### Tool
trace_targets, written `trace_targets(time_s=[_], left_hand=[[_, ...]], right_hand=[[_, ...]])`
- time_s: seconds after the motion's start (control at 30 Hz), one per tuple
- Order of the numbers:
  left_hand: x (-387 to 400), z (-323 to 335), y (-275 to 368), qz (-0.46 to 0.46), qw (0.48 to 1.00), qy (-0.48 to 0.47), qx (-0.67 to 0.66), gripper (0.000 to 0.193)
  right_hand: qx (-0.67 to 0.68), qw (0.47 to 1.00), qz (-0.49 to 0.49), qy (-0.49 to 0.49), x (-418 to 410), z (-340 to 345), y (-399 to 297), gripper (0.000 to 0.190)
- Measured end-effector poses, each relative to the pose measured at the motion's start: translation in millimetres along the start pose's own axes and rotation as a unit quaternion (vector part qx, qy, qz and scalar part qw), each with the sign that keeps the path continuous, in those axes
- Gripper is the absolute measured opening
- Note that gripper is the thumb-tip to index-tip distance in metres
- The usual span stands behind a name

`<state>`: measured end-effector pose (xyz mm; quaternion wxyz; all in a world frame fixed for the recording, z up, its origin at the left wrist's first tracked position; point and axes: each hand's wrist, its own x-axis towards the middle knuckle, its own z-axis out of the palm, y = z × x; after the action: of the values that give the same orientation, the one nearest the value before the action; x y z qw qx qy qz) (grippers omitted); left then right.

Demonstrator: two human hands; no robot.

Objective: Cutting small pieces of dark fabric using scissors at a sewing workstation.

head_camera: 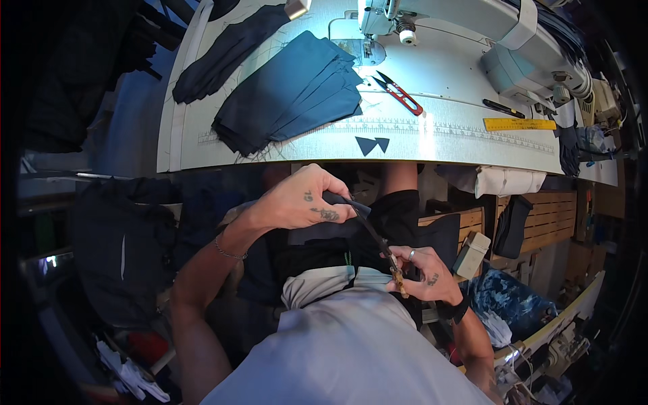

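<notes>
My left hand [314, 200] pinches a small piece of dark fabric [362, 208] between thumb and fingers, over my lap. Seen nearly edge-on, a pair of scissors [373, 233] with dark blades and worn, wrapped-looking handles is in my right hand [425, 276]. The blade tips reach the fabric at my left fingertips; whether the blades are apart there I cannot tell. Beyond my hands, two small dark fabric triangles [366, 146] lie near the front edge of the sewing table [304, 151]. A fanned stack of dark fabric pieces [293, 91] rests behind them, to the left.
A sewing machine [374, 23] lights the table's back. Red-handled thread snips [400, 95], a yellow ruler [520, 124] and a black pen-like tool [503, 108] lie to the right. Another dark fabric bundle [230, 53] is at left. Wooden slatted surfaces [549, 217] stand below right.
</notes>
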<state>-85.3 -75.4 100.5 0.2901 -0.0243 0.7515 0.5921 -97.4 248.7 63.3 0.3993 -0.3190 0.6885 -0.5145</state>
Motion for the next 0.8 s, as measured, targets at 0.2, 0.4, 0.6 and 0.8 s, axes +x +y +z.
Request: trace_targets(time_s=[0.2, 0.4, 0.6, 0.8], left_hand=[[-1.9, 1.1, 9.6, 0.016, 0.999, 0.009, 0.042, 0.027], [0.0, 0.7, 9.9, 0.027, 0.999, 0.021, 0.038, 0.029], [1.4, 16.6, -1.2, 0.015, 0.980, 0.077, -0.181, 0.018], [3.9, 37.5, -14.8, 0.046, 0.944, 0.153, -0.288, 0.013]], right_hand=[[0.015, 1.000, -0.001, 0.015, -3.9, 3.4, 8.1, 0.053], [0.089, 0.995, 0.045, 0.026, -12.1, 7.3, 20.8, 0.045], [0.086, 0.991, 0.023, 0.104, 10.0, 6.1, 12.1, 0.055], [0.246, 0.947, 0.004, 0.208, 56.3, 24.7, -16.0, 0.062]])
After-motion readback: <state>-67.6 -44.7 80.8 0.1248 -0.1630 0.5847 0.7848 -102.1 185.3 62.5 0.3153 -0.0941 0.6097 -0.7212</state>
